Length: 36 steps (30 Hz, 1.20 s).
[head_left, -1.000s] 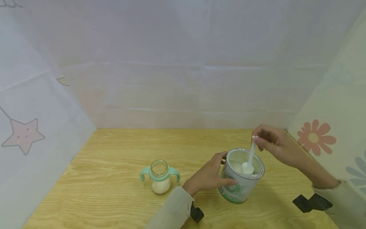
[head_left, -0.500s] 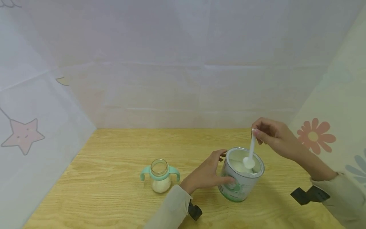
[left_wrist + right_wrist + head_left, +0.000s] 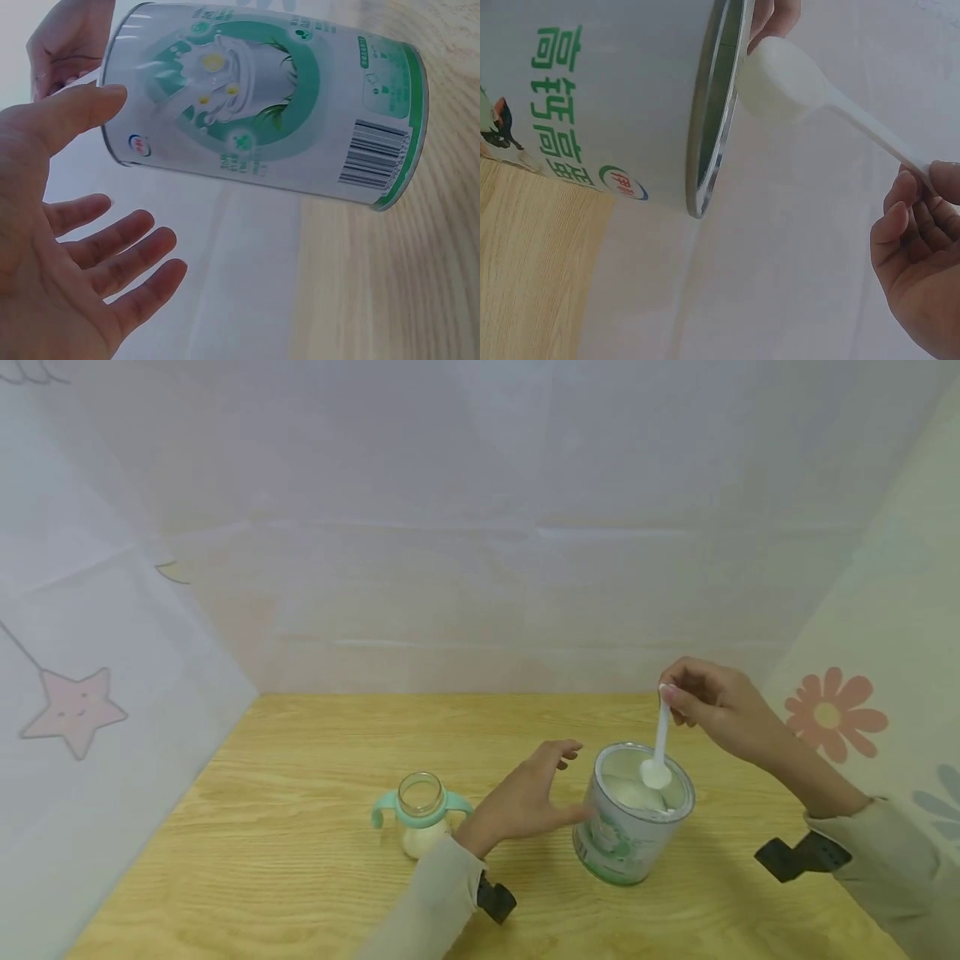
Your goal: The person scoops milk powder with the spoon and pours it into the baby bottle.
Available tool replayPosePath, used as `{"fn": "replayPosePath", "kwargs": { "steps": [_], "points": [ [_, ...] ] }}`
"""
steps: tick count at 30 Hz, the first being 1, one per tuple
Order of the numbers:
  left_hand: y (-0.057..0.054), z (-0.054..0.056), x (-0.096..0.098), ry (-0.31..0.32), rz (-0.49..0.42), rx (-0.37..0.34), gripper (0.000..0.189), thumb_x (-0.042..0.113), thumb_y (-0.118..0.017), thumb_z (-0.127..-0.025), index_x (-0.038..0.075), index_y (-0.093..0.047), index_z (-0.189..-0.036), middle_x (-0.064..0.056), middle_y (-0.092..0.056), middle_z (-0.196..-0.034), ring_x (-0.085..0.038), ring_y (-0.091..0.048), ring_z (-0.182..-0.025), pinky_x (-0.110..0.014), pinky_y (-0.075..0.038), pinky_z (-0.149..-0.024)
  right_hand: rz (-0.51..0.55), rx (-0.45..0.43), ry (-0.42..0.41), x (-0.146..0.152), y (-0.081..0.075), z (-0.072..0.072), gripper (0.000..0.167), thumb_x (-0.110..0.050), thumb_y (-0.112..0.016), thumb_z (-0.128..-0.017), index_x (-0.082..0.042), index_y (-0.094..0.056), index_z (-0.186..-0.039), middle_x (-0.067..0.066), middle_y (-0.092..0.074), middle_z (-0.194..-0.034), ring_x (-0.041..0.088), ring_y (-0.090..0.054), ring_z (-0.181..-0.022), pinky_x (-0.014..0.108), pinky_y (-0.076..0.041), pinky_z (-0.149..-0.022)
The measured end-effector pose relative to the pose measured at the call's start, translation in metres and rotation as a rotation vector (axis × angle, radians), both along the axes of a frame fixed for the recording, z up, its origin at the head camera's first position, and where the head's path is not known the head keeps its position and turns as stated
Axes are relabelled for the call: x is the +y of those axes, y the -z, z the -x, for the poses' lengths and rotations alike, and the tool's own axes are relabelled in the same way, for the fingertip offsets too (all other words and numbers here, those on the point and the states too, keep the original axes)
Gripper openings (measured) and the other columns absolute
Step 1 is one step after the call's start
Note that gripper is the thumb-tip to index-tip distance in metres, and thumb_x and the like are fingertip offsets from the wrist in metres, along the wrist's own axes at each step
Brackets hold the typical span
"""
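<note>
My right hand (image 3: 716, 706) pinches the handle end of a white scoop (image 3: 784, 79) between thumb and fingers. The scoop's bowl hangs at the mouth of an open milk powder can (image 3: 630, 835), with pale powder visible inside the can. In the left wrist view the can (image 3: 262, 105) shows a green-and-white label and a barcode. My left hand (image 3: 525, 793) is beside the can's left side, fingers spread and holding nothing. Left of that hand stands an uncapped baby bottle (image 3: 422, 818) with two mint green handles and pale contents; the left sleeve partly covers it.
Everything stands on a wood-grain table (image 3: 300, 827). A pale cloth backdrop (image 3: 480, 568) rises behind it, with printed side panels at left and right. A black strap (image 3: 802, 856) is on each wrist.
My left hand has let go of the can and drawn back to the left, fingers opening. My right hand has raised the scoop from inside the can to about its rim.
</note>
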<state>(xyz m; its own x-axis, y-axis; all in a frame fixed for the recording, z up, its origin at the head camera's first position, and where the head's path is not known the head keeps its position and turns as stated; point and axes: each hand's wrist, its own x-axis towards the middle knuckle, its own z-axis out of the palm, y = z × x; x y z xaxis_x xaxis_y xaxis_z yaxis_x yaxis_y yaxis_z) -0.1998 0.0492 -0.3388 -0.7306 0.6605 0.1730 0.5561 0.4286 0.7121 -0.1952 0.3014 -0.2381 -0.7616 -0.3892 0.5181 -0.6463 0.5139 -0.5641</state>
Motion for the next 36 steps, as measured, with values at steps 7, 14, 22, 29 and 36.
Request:
{"fn": "replayPosePath", "kwargs": {
  "steps": [7, 14, 22, 29, 36],
  "points": [
    [-0.009, -0.001, -0.012, -0.034, 0.022, 0.013, 0.071, 0.038, -0.068, -0.088, 0.016, -0.033, -0.145, -0.002, -0.043, -0.143, -0.021, -0.047, -0.128, -0.036, -0.047, -0.099, -0.052, -0.035, 0.082, 0.0, 0.0, 0.001, 0.009, -0.002, -0.051, -0.097, -0.004, -0.056, -0.09, -0.001, -0.054, -0.066, 0.013, -0.05, -0.056, 0.022, -0.042, -0.05],
    [-0.016, -0.001, -0.03, -0.059, 0.032, 0.031, 0.068, 0.037, -0.066, -0.089, 0.014, -0.034, -0.144, -0.003, -0.043, -0.142, -0.022, -0.047, -0.127, -0.037, -0.047, -0.097, -0.049, -0.067, 0.095, -0.005, -0.001, 0.001, 0.009, -0.004, -0.052, -0.097, -0.004, -0.057, -0.09, -0.001, -0.055, -0.067, 0.013, -0.053, -0.057, 0.022, -0.045, -0.051],
    [-0.024, 0.002, -0.055, -0.089, 0.006, 0.015, 0.068, 0.037, -0.067, -0.089, 0.015, -0.034, -0.145, -0.002, -0.041, -0.144, -0.021, -0.046, -0.126, -0.041, -0.045, -0.099, -0.005, -0.08, 0.061, -0.01, -0.001, 0.004, 0.008, -0.002, -0.052, -0.096, -0.001, -0.057, -0.09, -0.002, -0.056, -0.066, 0.011, -0.054, -0.055, 0.022, -0.047, -0.05],
    [-0.026, 0.0, -0.078, -0.13, -0.026, 0.052, 0.068, 0.032, -0.07, -0.087, 0.011, -0.036, -0.143, -0.006, -0.043, -0.141, -0.026, -0.047, -0.125, -0.045, -0.045, -0.098, 0.031, -0.086, 0.04, -0.02, -0.001, 0.008, 0.007, 0.001, -0.054, -0.095, 0.0, -0.059, -0.09, -0.002, -0.057, -0.065, 0.009, -0.056, -0.054, 0.021, -0.049, -0.05],
    [-0.028, -0.001, -0.095, -0.142, -0.027, 0.068, 0.07, 0.031, -0.071, -0.087, 0.008, -0.035, -0.143, -0.009, -0.043, -0.142, -0.028, -0.046, -0.126, -0.048, -0.045, -0.098, 0.014, -0.076, 0.044, -0.024, -0.005, 0.007, 0.008, 0.0, -0.054, -0.095, 0.001, -0.058, -0.089, 0.0, -0.057, -0.065, 0.011, -0.057, -0.054, 0.022, -0.051, -0.051]
  ]
}}
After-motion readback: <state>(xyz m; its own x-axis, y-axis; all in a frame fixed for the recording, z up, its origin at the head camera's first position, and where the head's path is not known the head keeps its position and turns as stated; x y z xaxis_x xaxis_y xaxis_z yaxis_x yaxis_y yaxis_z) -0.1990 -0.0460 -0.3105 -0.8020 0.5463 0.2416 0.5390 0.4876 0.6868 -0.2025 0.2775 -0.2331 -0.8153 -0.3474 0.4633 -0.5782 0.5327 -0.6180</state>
